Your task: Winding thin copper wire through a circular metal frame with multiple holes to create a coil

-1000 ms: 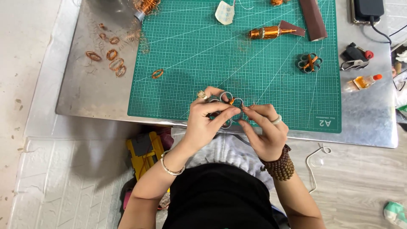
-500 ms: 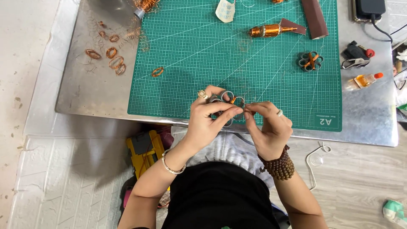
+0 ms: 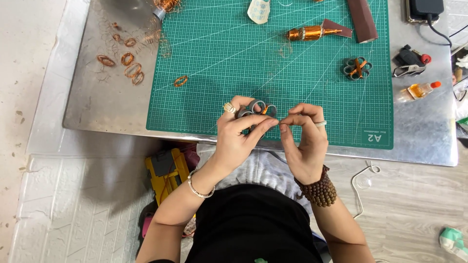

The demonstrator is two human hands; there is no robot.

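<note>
Over the last second the right hand point(image 3: 304, 141) has drawn a little away from the left hand point(image 3: 241, 131), toward the right side of the tabletop point(image 3: 97, 104), and a small gap now shows between the two where they were bunched together before. The left hand has hardly moved: its fingers point(image 3: 258, 127) stay closed around a small grey ring cluster point(image 3: 257, 107) with a glint of copper in it, held just above the near edge of the green cutting mat point(image 3: 219, 58), about midway along it. The right hand's thumb and forefinger are pinched shut on something very fine at their tips, most likely a strand of copper wire point(image 3: 283, 123) running back to the cluster, though it is too thin to be sure. From where I stand that pulling-apart reads as a turn of wire being drawn taut, so the winding looks to be in mid-course rather than finished. A completed piece of the same kind, a grey flower shape point(image 3: 357, 67) crossed with copper, lies on the mat toward the far right corner, with a copper spool point(image 3: 307, 33) near the far edge and loose copper coils point(image 3: 127, 65) scattered on the bare metal toward the far left corner.
</note>
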